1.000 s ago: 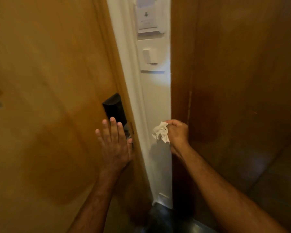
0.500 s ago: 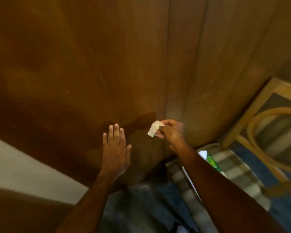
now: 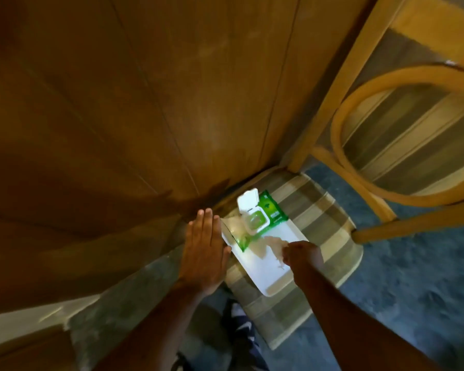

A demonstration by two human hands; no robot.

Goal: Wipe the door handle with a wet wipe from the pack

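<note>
Striped chair cushion (image 3: 319,210) bears a white tray (image 3: 255,266); my right hand (image 3: 303,257) pinches the used wet wipe (image 3: 272,243) just before the open pack (image 3: 260,215), likely discarding; left hand (image 3: 205,245) flat, empty.

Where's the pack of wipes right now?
In the head view, the green wipe pack, lid flipped open, lies on a white tray on the striped seat cushion, lower centre, between the left hand and right hand.

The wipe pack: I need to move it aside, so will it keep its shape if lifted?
Probably not: the wipe pack looks like a soft pouch, so it may sag. Its open lid might flap.
</note>
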